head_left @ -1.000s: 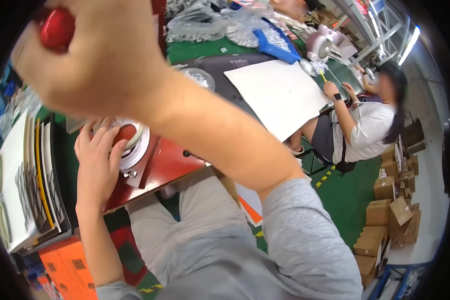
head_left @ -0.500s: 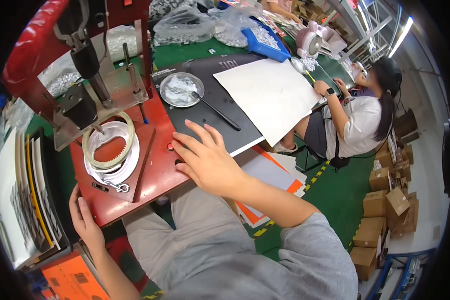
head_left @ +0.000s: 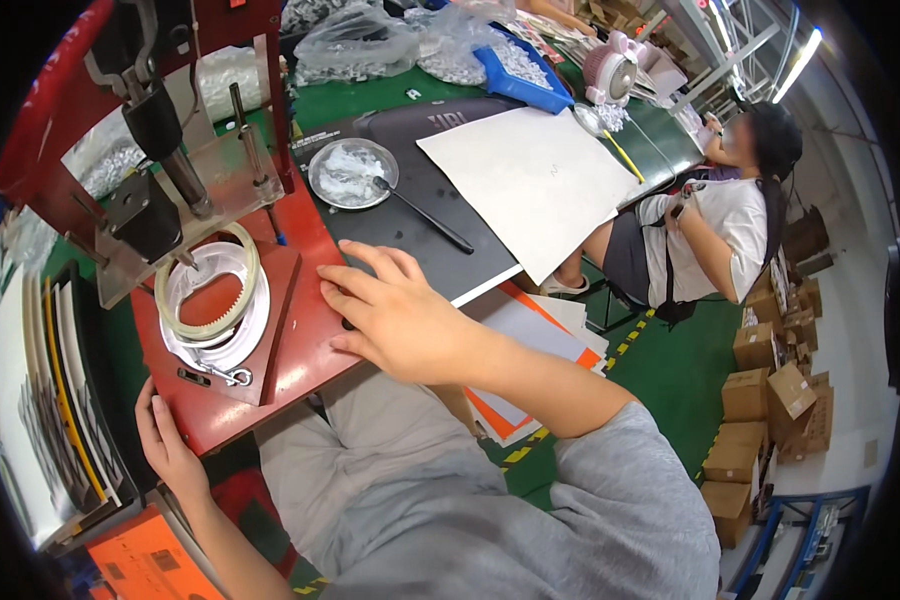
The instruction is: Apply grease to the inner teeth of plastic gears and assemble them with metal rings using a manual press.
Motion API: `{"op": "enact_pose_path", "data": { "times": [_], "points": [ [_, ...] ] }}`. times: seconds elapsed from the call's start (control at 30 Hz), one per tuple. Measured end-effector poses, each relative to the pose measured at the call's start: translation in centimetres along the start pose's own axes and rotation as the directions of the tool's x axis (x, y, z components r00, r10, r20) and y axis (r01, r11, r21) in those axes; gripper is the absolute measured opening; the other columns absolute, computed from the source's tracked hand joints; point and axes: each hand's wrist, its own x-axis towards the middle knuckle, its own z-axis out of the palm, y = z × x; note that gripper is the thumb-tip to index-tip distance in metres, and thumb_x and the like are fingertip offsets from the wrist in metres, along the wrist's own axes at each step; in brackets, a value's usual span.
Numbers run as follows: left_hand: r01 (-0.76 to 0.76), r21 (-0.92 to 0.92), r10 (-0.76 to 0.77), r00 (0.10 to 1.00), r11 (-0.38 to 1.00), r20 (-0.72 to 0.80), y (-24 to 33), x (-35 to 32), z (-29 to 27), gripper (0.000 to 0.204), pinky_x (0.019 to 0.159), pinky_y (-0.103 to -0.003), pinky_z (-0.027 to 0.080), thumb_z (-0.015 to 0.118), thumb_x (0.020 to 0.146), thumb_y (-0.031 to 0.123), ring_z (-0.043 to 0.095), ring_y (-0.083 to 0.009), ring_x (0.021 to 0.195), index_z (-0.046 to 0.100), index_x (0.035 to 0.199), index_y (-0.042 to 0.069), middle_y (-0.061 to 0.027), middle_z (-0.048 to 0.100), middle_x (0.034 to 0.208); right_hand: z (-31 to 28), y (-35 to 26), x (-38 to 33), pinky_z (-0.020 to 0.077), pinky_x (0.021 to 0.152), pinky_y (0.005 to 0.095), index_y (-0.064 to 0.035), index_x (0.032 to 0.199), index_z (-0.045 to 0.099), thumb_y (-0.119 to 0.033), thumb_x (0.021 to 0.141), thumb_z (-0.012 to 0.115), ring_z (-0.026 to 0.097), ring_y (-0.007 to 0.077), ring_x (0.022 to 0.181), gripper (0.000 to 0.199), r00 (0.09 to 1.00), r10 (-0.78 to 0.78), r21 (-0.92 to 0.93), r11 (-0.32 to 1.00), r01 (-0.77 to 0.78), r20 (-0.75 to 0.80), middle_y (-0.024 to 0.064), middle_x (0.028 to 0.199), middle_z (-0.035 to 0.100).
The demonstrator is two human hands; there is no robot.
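Fingers released, spread flat on red press base.
We see left hand gripping base's front edge; pale ring sits flat on fixture.

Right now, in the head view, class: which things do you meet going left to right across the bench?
Left hand → ring on the red press base → right hand → black tool → white sheet → seated person.
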Motion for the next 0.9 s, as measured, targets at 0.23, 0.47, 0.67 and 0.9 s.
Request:
{"op": "enact_pose_path", "data": {
  "times": [0.23, 0.47, 0.67, 0.9],
  "points": [
    [-0.001, -0.018, 0.001, 1.0, 1.0, -0.017, -0.1, 0.0, -0.4, 0.039, 0.106, -0.029, 0.045, 0.049, 0.115, 0.025, 0.06, -0.0155, 0.118, 0.062, 0.136, -0.005, -0.0099, 0.066, 0.129, -0.7, -1.1, 1.0, 0.0378, 0.116, 0.0515, 0.0038, 0.137, 0.059, -0.02, 0.09, 0.077, 0.047, 0.0412, 0.14, 0.055, 0.991, 0.054, 0.099, 0.994, -0.042, -0.125, 0.0201, 0.146, 0.053],
    [-0.011, 0.013, 0.011, 0.999, 1.0, -0.047, 1.3, -0.3, 0.9, 0.034, 0.106, -0.03, 0.046, 0.056, 0.111, 0.02, 0.062, -0.018, 0.12, 0.064, 0.134, -0.005, -0.0112, 0.068, 0.129, -0.7, -1.5, 1.1, 0.0394, 0.114, 0.0515, 0.0029, 0.129, 0.067, -0.023, 0.092, 0.076, 0.049, 0.0403, 0.139, 0.046, 0.997, 0.073, -0.127, 0.989, -0.072, 0.001, 0.0174, 0.145, 0.058],
    [-0.032, 0.025, 0.034, 0.998, 0.999, -0.059, 1.6, -0.2, 1.0, 0.034, 0.103, -0.033, 0.048, 0.06, 0.108, 0.02, 0.066, -0.0241, 0.115, 0.065, 0.13, -0.005, -0.0163, 0.07, 0.124, -0.9, -2.1, 0.6, 0.0356, 0.116, 0.0543, 0.0046, 0.139, 0.061, -0.025, 0.092, 0.075, 0.043, 0.0402, 0.145, 0.057, 0.996, 0.072, -0.18, 0.982, -0.061, 0.054, 0.0178, 0.15, 0.054],
    [-0.022, 0.015, 0.023, 0.996, 1.0, -0.083, 2.4, -0.3, 0.7, 0.034, 0.099, -0.034, 0.051, 0.061, 0.107, 0.022, 0.067, -0.0244, 0.11, 0.066, 0.13, -0.004, -0.0171, 0.07, 0.121, -0.7, -2.4, 0.4, 0.031, 0.119, 0.0533, 0.0055, 0.143, 0.058, -0.03, 0.094, 0.075, 0.04, 0.0397, 0.148, 0.063, 0.991, 0.062, -0.169, 0.985, -0.041, 0.121, 0.0136, 0.157, 0.051]
  ]
}}
